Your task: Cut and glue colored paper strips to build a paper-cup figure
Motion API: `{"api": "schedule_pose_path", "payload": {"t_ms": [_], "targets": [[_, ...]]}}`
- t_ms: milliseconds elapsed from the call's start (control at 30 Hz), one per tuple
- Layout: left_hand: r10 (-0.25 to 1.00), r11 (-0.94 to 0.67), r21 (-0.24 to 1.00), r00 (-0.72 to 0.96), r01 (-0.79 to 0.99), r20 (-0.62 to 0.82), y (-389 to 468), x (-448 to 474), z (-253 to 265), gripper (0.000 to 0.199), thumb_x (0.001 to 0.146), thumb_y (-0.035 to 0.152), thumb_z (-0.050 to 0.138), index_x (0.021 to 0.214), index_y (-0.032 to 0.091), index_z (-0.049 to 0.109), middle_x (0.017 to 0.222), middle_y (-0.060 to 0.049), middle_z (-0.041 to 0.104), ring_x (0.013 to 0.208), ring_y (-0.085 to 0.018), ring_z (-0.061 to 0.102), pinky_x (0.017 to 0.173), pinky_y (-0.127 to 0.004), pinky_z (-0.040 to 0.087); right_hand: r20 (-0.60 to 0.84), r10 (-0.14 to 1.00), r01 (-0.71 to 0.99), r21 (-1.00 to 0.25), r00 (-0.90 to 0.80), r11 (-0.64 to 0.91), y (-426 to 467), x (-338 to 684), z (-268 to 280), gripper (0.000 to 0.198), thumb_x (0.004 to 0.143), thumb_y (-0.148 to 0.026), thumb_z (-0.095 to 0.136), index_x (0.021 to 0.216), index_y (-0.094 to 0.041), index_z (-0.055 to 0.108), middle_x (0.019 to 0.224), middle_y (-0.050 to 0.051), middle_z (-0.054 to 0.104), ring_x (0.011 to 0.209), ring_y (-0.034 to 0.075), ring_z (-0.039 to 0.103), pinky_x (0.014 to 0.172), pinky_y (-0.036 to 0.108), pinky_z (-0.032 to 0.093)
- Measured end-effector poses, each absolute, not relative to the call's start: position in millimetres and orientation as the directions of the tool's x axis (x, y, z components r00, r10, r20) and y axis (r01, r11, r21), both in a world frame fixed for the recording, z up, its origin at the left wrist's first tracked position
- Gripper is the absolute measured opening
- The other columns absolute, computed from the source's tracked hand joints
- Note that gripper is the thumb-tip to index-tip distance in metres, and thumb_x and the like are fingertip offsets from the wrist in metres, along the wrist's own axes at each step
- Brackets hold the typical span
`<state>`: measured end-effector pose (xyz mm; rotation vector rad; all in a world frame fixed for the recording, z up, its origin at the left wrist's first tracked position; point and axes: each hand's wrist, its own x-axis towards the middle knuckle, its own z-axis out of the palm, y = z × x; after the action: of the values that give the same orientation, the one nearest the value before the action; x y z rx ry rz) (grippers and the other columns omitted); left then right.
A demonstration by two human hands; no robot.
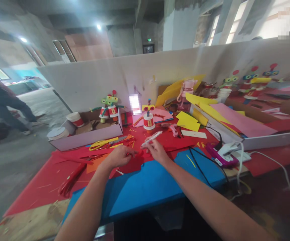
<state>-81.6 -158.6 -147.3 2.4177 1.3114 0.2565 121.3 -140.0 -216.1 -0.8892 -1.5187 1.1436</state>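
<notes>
In my right hand [156, 151] I grip a slim white pen [153, 138], which slants up and to the right. My left hand [121, 156] is low over the red paper [140, 156], with its forefinger stretched to the right and the other fingers partly bent; nothing shows in it. A blue sheet [139, 190] lies under my forearms. Just beyond my hands stands a paper-cup robot [149, 121] with spring arms and round eyes. Yellow-handled scissors [102, 144] lie left of my hands, and a pink glue gun [173, 129] lies to the right.
At the left, a white box [89, 138] holds cup robots [113, 109] and white cups. Another box [265, 142] at the right holds coloured paper. A purple power strip [219, 157] with trailing cables sits at the right edge. A white partition [97, 80] runs behind. One person [6, 100] stands far left.
</notes>
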Motion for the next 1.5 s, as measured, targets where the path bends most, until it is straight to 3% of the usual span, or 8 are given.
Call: {"api": "schedule_pose_path", "payload": {"t_ms": [200,367,500,700,867,1033,1333,1500], "targets": [[0.846,-0.489,0.41,0.533,0.77,0.009,-159.2,-78.9,-147.4,0.033,0.065,0.007,0.043,0.075,0.019,0.072,0.095,-0.002,0.076,0.086,-0.016,0.07,0.076,-0.023,0.05,0.317,0.899,0.354,-0.838,-0.303,0.415,-146.5,117.7,-212.5,0.019,0.095,-0.027,0.04,0.11,-0.019,0.049,0.091,0.008,0.075,0.089,0.019,0.07,0.076,0.029,0.05],[0.838,-0.532,0.364,0.538,0.764,0.095,-159.9,-76.9,-151.6,0.043,0.064,0.005,0.042,0.091,0.019,0.073,0.095,-0.003,0.075,0.084,-0.015,0.068,0.076,-0.023,0.049,0.342,0.888,0.498,-0.738,-0.306,0.456,-150.6,118.2,-208.5,0.019,0.096,-0.025,0.04,0.108,-0.02,0.054,0.093,0.008,0.074,0.094,0.02,0.069,0.08,0.027,0.049],[0.849,-0.516,0.337,0.522,0.788,0.081,-157.3,-76.6,-154.5,0.046,0.064,0.004,0.042,0.093,0.02,0.073,0.089,-0.003,0.075,0.078,-0.015,0.067,0.072,-0.023,0.048,0.345,0.895,0.487,-0.752,-0.284,0.444,-150.3,116.6,-210.3,0.019,0.096,-0.028,0.042,0.107,-0.02,0.056,0.09,0.008,0.073,0.091,0.021,0.069,0.079,0.028,0.05],[0.855,-0.495,0.406,0.514,0.768,0.071,-154.3,-77.3,-155.4,0.046,0.063,0.003,0.039,0.089,0.018,0.073,0.09,-0.003,0.075,0.083,-0.015,0.068,0.077,-0.024,0.049,0.452,0.844,0.252,-0.815,-0.289,0.522,-167.7,132.0,-201.7,0.022,0.096,-0.032,0.04,0.107,-0.02,0.055,0.095,0.007,0.07,0.084,0.018,0.069,0.076,0.028,0.053],[0.865,-0.476,0.424,0.498,0.771,0.064,-154.7,-77.6,-158.3,0.043,0.064,0.003,0.04,0.086,0.019,0.073,0.092,-0.002,0.076,0.083,-0.015,0.068,0.077,-0.023,0.049,0.559,0.658,0.408,-0.518,-0.504,0.752,-197.1,151.7,-198.0,0.025,0.096,-0.025,0.041,0.115,-0.019,0.056,0.102,0.01,0.067,0.094,0.019,0.064,0.083,0.032,0.05],[0.873,-0.462,0.421,0.483,0.781,0.063,-154.9,-79.4,-161.2,0.041,0.064,0.006,0.043,0.086,0.021,0.075,0.084,-0.002,0.076,0.078,-0.016,0.068,0.075,-0.023,0.05,0.453,0.455,0.421,-0.18,-0.767,0.889,-210.7,139.1,-198.9,0.035,0.093,-0.019,0.047,0.127,-0.014,0.052,0.102,0.012,0.066,0.092,0.021,0.059,0.081,0.034,0.048],[0.851,-0.47,0.482,0.524,0.74,0.026,-153.2,-82.2,-161.1,0.04,0.062,0.004,0.039,0.078,0.019,0.073,0.094,-0.001,0.076,0.083,-0.015,0.068,0.077,-0.021,0.049,0.438,0.527,0.6,0.035,-0.728,0.8,-213.5,107.6,-206.6,0.032,0.092,-0.008,0.042,0.121,-0.006,0.055,0.086,0.011,0.066,0.079,0.022,0.057,0.07,0.035,0.047],[0.856,-0.471,0.464,0.516,0.75,0.035,-153.3,-80.2,-157.0,0.042,0.06,0.003,0.039,0.081,0.018,0.073,0.087,-0.001,0.076,0.076,-0.014,0.067,0.071,-0.02,0.048,0.431,0.564,0.645,0.058,-0.705,0.762,-207.2,105.5,-205.7,0.032,0.093,-0.007,0.04,0.12,-0.006,0.056,0.087,0.011,0.065,0.082,0.022,0.057,0.073,0.035,0.048]]}}
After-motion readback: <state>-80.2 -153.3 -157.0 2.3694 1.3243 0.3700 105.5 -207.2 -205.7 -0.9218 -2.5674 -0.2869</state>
